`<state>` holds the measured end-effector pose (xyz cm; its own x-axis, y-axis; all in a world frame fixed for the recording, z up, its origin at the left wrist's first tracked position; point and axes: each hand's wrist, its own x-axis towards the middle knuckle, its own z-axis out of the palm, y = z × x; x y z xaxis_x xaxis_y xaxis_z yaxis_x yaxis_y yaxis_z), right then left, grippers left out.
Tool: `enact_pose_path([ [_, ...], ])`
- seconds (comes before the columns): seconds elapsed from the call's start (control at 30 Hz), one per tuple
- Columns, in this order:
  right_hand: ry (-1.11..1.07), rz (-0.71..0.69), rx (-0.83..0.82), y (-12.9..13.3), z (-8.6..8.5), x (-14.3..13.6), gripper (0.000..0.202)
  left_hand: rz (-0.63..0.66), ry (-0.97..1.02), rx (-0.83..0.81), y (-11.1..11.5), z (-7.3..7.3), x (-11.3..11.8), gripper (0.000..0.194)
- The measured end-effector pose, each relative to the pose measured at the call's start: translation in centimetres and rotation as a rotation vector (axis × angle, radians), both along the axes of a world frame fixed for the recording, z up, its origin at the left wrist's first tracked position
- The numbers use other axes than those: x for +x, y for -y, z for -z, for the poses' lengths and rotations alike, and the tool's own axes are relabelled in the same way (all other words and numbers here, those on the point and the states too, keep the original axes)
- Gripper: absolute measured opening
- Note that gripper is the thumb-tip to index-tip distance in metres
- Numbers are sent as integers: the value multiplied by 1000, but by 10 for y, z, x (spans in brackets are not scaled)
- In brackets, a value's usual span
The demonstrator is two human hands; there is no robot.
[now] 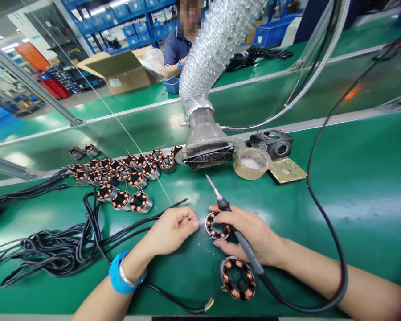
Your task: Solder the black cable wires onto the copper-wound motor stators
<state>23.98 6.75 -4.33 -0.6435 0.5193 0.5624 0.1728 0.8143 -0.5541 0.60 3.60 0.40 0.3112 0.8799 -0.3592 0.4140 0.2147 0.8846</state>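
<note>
My left hand [172, 229] pinches a thin, pale wire, likely solder wire [191, 218], its fingertips just left of a small copper-wound stator [214, 231]. Held in my right hand [254, 232] is a soldering iron [247, 252], its bare metal tip pointing up and away from the stator. Thumb and fingers of that same hand also rest around the stator's right side. Nearer to me lies a second wound stator [226, 277], joined to a black cable [173, 304] with coloured leads.
Several stators [138, 203] stand in rows at the back left, beside bundled black cables [53, 254]. A fume extractor hood [209, 149] hangs ahead. To its right are a round tub [243, 171], a soldering iron stand [274, 142] and a sponge [287, 170]. A person [177, 47] sits opposite.
</note>
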Motion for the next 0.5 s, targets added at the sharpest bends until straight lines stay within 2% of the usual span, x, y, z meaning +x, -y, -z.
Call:
enact_pose_path([
  [0.13, 4, 10, 0, 1, 1, -1, 37, -167, 308, -215, -11, 0, 18, 41],
  [0.2, 10, 21, 8, 1, 1, -1, 36, -226, 344, -249, -14, -2, 23, 43],
  [0.27, 14, 28, 16, 2, 1, -1, 36, -194, 237, -134, -13, -5, 21, 46],
  [0.33, 23, 30, 23, 2, 1, -1, 36, -78, 62, -28, -7, -9, 12, 44],
  [0.43, 35, 31, 24, 2, 0, -1, 37, 37, -61, -54, 3, -12, 1, 39],
  [0.5, 37, 23, 23, 2, -1, 0, 38, -10, 20, -102, 6, -10, 4, 40],
])
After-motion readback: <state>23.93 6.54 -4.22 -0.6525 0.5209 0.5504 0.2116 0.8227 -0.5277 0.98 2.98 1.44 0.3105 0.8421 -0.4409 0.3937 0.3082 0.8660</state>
